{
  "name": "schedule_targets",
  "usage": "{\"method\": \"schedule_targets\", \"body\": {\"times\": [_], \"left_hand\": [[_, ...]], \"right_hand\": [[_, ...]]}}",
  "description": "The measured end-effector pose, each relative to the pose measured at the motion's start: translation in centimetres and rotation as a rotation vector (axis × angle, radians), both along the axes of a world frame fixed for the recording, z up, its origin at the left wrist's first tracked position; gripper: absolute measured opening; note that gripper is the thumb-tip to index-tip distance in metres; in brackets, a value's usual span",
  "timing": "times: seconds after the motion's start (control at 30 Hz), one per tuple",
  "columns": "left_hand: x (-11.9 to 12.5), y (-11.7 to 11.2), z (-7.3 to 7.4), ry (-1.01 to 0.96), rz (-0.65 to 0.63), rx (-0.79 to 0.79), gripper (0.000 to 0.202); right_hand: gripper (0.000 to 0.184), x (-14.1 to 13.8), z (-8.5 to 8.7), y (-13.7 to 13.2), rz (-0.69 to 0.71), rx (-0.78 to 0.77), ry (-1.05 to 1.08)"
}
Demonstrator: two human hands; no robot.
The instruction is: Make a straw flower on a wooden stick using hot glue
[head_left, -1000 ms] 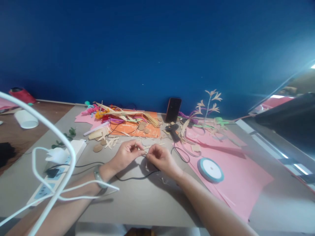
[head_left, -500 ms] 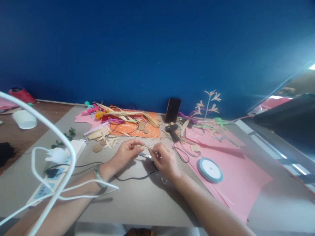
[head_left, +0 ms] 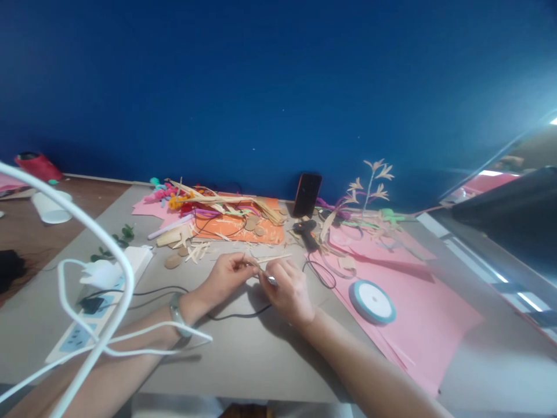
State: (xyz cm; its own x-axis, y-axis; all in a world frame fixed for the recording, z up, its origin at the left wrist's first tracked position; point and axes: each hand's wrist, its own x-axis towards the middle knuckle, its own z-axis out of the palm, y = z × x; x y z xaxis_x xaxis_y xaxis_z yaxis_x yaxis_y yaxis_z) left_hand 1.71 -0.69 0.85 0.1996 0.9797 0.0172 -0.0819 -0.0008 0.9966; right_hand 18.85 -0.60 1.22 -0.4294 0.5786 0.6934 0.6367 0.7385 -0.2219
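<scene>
Apparently both hands work one thin tan strip (head_left: 258, 265) just above the middle of the table (head_left: 243, 366). The left hand (head_left: 227, 278) pinches it between thumb and forefinger; the right hand (head_left: 289, 293), fingers curled, seems to pinch it just to the right, though knuckles hide much of that grip. A shiny bit (head_left: 272, 280) shows under the right fingers; I cannot tell what it is or whether it is held.

So little of the strip is bare that it could slip from a loose pinch, or split if the two hands pull or twist unevenly. The black cord (head_left: 243, 316) runs beneath the right hand and might snag it if the hand drops. At the left, the white cable (head_left: 127, 278) loops near the left forearm and could catch a sleeveless arm drawn back. Dropped, the strip would be hard to pick out among the pale shavings (head_left: 198, 252) at far left.

Its long axis seems to run left to right between the fingertips, slanting slightly nearer toward the right. Both ends are hidden, so which way it points is unclear.
</scene>
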Motion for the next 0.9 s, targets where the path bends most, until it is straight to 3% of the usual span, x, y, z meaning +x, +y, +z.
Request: {"method": "schedule_targets", "body": {"times": [0.1, 0.2, 0.33, 0.43, 0.5, 0.9], "left_hand": [[0.0, -0.1, 0.2, -0.005, -0.008, -0.017, 0.015], [-0.1, -0.2, 0.3, 0.008, -0.002, -0.027, 0.015], [-0.2, -0.2, 0.4, 0.041, 0.007, -0.017, 0.016], [-0.3, -0.2, 0.2, 0.073, 0.010, 0.009, 0.018], [-0.3, -0.2, 0.1, 0.087, 0.013, 0.017, 0.019], [-0.6, -0.4, 0.5, 0.095, -0.059, -0.046, 0.031]], "right_hand": [[0.019, 0.0, 0.0, -0.2, -0.008, -0.067, 0.027], [0.017, -0.1, 0.2, -0.5, -0.037, -0.234, 0.134], [0.022, -0.6, 0.7, -0.6, -0.058, -0.688, 0.375], [0.032, -0.7, 1.1, -0.4, 0.060, -1.055, 0.566], [0.036, -0.7, 1.3, -0.1, 0.118, -1.215, 0.644], [0.033, 0.0, 2.1, 0.4, 0.249, -1.386, 0.692]]}}
